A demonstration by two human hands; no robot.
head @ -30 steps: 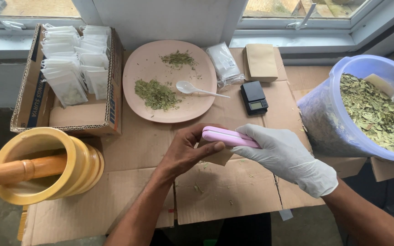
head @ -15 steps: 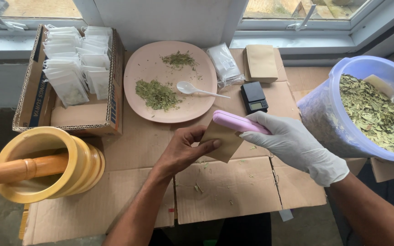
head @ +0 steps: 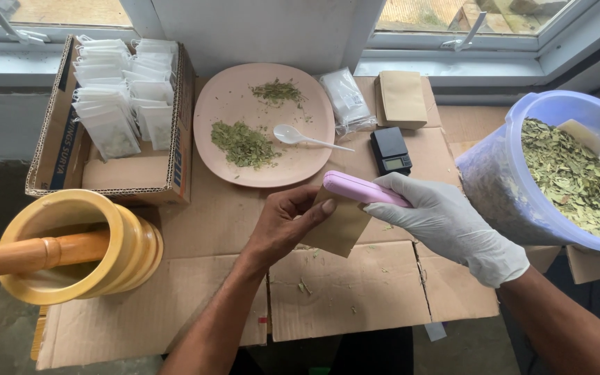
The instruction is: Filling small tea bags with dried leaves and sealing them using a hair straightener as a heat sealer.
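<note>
Left hand (head: pixel 287 226), bare: thumb and fingers pinched on the near edge of a small flat brown paper pouch (head: pixel 338 226), holding it tilted just above the cardboard sheet.

Right hand (head: pixel 446 219), in a white disposable glove: fingers wrapped closed round a slim pink plastic clamp-type sealer (head: pixel 364 189). The sealer's bar lies across the pouch's upper edge; whether it presses the paper cannot be told.

Pouch: one in hand, contents not visible. By the look of it the pouch is at its closing stage, top edge under the bar, not yet put away.

Beyond the hands:
- Round pink plate (head: pixel 210 146) with two small heaps of crushed green leaf and a white plastic spoon (head: pixel 298 137) lying on it.
- Small black pocket scale (head: pixel 391 151), just right of the plate.
- Stack of empty brown pouches (head: pixel 401 98) and a clear bag of packets (head: pixel 346 99) by the window: stock judged yet to be used.
- Open cardboard box (head: pixel 175 132) at left, rows of white filled sachets standing in it: finished items, apparently.
- Yellow wooden mortar (head: pixel 92 250) with pestle resting inside, near left.
- Lilac plastic tub (head: pixel 494 187) at right, well filled with whole dried green leaves: much raw material remains.
- Flattened brown cardboard sheet (head: pixel 355 298) as work surface, flecked with leaf crumbs.
</note>
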